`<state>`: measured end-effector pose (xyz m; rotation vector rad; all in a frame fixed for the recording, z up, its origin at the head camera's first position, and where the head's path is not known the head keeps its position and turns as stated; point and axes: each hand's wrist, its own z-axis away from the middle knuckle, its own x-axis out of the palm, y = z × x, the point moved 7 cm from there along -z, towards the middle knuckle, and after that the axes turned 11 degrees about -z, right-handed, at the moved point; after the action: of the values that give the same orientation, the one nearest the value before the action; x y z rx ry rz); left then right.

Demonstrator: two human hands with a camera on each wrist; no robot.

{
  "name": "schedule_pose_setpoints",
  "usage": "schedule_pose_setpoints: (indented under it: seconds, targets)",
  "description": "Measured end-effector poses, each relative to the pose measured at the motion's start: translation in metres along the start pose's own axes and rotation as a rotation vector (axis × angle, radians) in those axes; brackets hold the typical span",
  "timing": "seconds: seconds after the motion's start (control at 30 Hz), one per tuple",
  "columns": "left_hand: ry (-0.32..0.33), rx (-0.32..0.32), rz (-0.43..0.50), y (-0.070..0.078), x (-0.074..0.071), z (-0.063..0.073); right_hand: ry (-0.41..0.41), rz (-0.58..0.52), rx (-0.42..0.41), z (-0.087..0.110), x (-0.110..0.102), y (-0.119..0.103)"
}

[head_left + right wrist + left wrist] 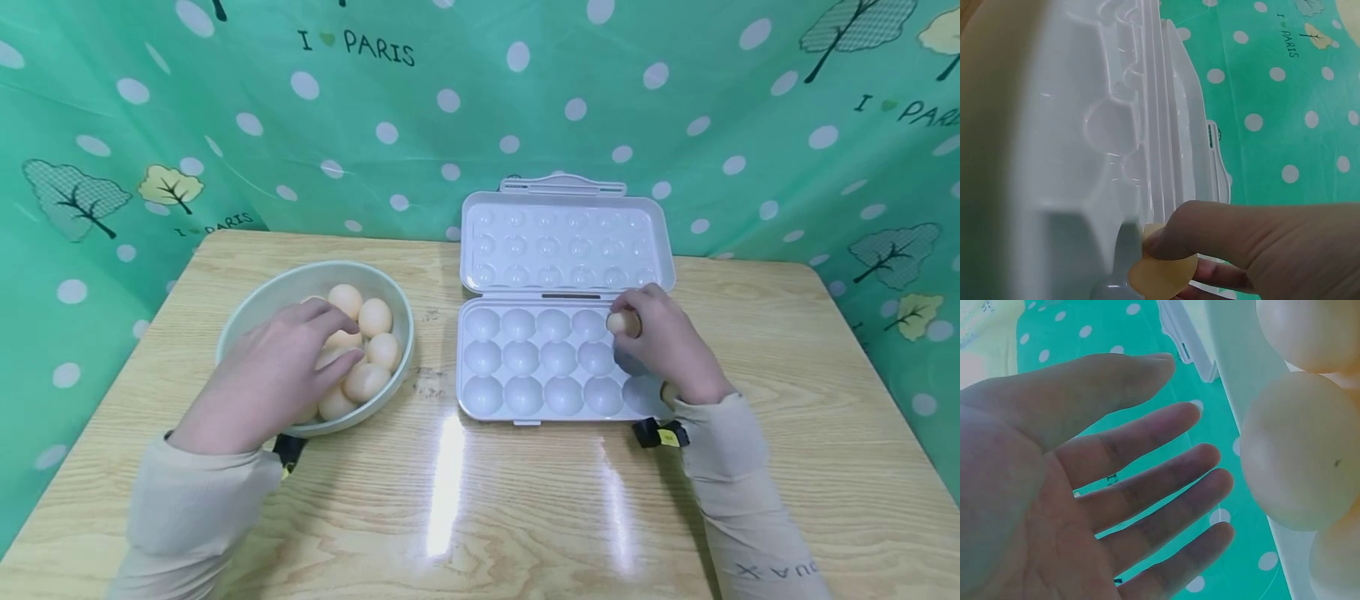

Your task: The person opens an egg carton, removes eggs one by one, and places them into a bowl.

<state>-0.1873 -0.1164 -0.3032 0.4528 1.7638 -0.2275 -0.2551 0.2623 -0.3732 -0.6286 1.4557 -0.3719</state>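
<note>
My left hand (288,362) hovers over a pale green bowl (407,333) of eggs (367,382), fingers spread and slightly bent. In the left wrist view that hand (1116,469) holds nothing, its fingertips short of a speckled egg (1304,453). My right hand (667,342) pinches an egg (624,323) between thumb and fingers at the back right of the open egg box (558,358). The right wrist view shows the egg (1163,275) under my thumb, low at the cups. Another egg (670,393) peeks out by my right wrist, which hides part of the box's right side.
The box's lid (566,242) stands raised at the back against a green dotted curtain (480,108). All this is on a wooden table (525,508) with bright reflections near its front. Bare cups fill the box's left and middle columns.
</note>
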Motion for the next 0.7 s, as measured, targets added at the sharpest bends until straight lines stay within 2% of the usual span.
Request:
schedule_pose_setpoints:
  seconds: [0.37,0.7]
  targets:
    - [0.041,0.003,0.013,0.002,-0.004,0.001,0.061,-0.022,0.021,0.007,-0.01,-0.003]
    - [0.049,0.021,0.037,0.013,-0.005,-0.003,0.165,-0.048,-0.137,0.023,-0.028,-0.034]
